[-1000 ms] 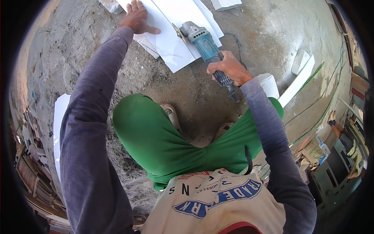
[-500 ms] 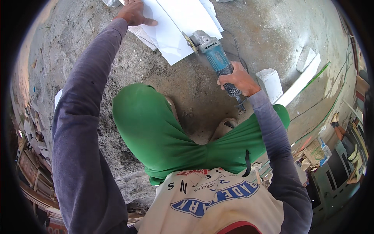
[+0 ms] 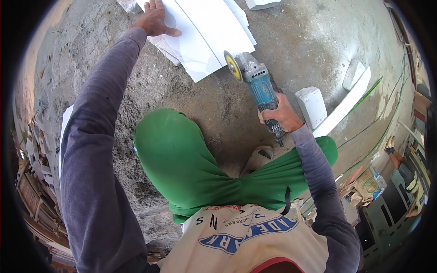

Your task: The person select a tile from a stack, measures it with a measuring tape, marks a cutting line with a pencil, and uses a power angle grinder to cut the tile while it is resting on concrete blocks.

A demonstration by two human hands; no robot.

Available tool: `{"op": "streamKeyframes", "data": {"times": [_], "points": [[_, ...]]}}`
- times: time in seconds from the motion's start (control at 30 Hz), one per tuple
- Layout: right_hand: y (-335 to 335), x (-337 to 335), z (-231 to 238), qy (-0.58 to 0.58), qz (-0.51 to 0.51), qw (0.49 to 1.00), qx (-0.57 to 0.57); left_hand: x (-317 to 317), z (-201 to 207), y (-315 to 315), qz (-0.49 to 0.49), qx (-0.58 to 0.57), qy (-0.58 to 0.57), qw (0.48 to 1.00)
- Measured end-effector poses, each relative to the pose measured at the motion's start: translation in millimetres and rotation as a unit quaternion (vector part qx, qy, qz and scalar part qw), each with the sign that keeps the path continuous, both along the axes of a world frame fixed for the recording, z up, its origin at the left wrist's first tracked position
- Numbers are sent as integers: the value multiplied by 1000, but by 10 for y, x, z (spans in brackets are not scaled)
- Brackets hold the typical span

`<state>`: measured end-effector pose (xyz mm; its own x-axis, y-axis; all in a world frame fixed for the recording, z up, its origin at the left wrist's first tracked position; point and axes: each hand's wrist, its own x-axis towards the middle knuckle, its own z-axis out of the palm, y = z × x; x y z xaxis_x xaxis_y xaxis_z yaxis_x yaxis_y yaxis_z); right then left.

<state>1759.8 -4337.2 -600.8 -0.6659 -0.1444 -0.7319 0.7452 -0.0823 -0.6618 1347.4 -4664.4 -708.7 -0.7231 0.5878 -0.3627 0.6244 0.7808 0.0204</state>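
Note:
My right hand (image 3: pixel 283 114) is wrapped round the black handle of a blue angle grinder (image 3: pixel 262 91). The grinder's head carries a yellow-edged cutting disc (image 3: pixel 233 67), tilted so its flat side shows, just off the near edge of a white tile (image 3: pixel 205 38). A thin dark line runs lengthwise across the tile down to that near edge. My left hand (image 3: pixel 156 19) lies flat on the tile's far left part, fingers stretched and thumb apart. Beneath the tile, a rough pale block (image 3: pixel 165 49) sticks out on the left, and more white sheet edges show on the right.
A white block (image 3: pixel 312 107) stands right of the grinder, beside a long white strip (image 3: pixel 344 101) leaning near another block (image 3: pixel 353 74). A green cable (image 3: pixel 387 129) runs along the right floor. One more block (image 3: pixel 263 3) lies at the far edge. Another person's legs (image 3: pixel 397 159) show far right.
The grinder has come back toward me and slightly right, and its disc has left the tile and turned to show its face. My left hand stays on the tile.

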Motion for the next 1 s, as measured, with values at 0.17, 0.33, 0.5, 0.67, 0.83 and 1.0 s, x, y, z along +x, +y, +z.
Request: {"op": "streamKeyframes", "data": {"times": [0.17, 0.33, 0.5, 0.67, 0.83, 1.0], "points": [[207, -109, 432, 70, -94, 993, -8, 79, 186, 201, 42, -27, -47, 998], [503, -38, 789, 158, -236, 959, -16, 184, 255, 349, 126, 39, -62, 989], [726, 309, 985, 215, -308, 926, -37, 493, -197, 118, 289, 184, 25, 939], [1018, 790, 1096, 249, -342, 906, -3, 1068, -153, 403, 443, 285, 137, 839], [1052, 1038, 1163, 235, -363, 901, -17, 1743, -22, 30, 467, 374, 132, 791], [1081, 1072, 1198, 256, -360, 896, -45, 2152, 0, -518, 470, 360, 182, 785]]}}
